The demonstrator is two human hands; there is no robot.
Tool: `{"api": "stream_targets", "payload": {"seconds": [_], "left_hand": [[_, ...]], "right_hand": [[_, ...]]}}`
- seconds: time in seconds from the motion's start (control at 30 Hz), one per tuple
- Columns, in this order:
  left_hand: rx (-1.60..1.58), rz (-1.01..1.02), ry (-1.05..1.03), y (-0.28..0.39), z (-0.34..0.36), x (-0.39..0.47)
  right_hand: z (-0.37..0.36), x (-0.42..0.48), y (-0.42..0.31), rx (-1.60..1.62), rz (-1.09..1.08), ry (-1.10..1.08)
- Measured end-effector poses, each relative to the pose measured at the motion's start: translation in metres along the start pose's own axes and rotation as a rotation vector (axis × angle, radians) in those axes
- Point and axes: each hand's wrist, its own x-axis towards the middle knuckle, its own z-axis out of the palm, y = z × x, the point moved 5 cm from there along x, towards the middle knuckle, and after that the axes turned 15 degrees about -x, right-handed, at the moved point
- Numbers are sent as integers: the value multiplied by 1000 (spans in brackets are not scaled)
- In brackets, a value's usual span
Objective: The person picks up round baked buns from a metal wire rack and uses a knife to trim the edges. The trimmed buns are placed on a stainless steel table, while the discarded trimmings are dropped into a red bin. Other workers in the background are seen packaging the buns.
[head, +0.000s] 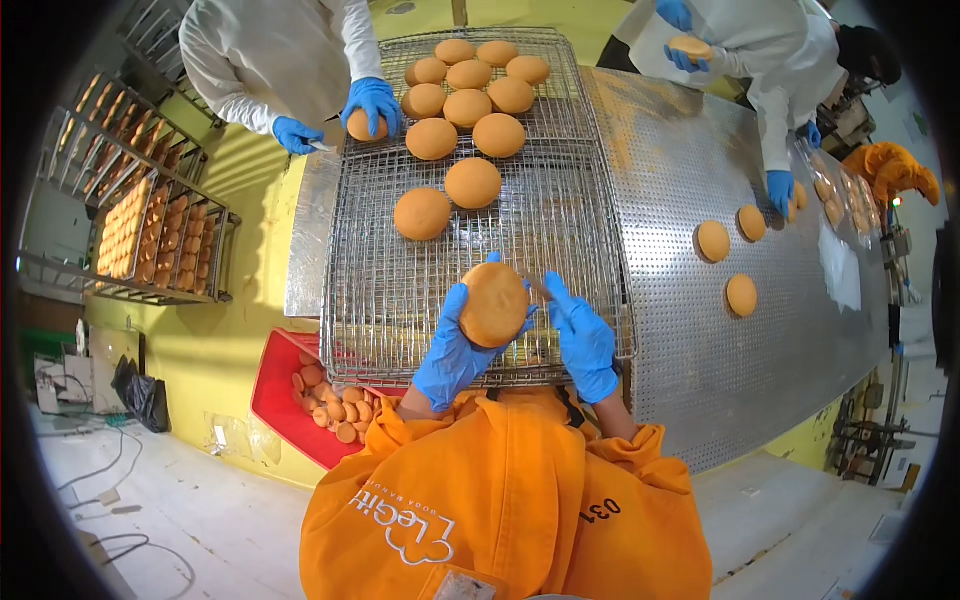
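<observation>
My left hand (456, 361), in a blue glove, grips a round golden-brown bun (493, 306), its pale flat face turned up. In my right hand (586, 339), also gloved, is a small knife (537, 285) whose blurred blade lies close to the bun's right edge. Whether the blade touches the bun I cannot tell. Both hands are above the near end of stacked wire racks (375, 292). Two buns, one of them a domed bun (473, 183), lie just beyond my hands. Farther back on the rack sits a group of several more buns (467, 108).
A co-worker's gloved hand (372, 105) holds a bun at the rack's far left. Several buns (713, 241) lie on the perforated metal table (675, 360) to the right, where other people work. A red crate (281, 397) with small round pieces stands below left. Loaded rack trolleys (157, 232) stand farther left.
</observation>
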Motion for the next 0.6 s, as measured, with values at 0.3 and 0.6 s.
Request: {"api": "stream_targets", "payload": {"seconds": [0.3,0.6], "left_hand": [[-260,168,215,-16,-19,23],[137,855,99,-26,33,17]], "right_hand": [[7,-24,14,575,345,-123],[1,-15,10,495,199,-53]]}}
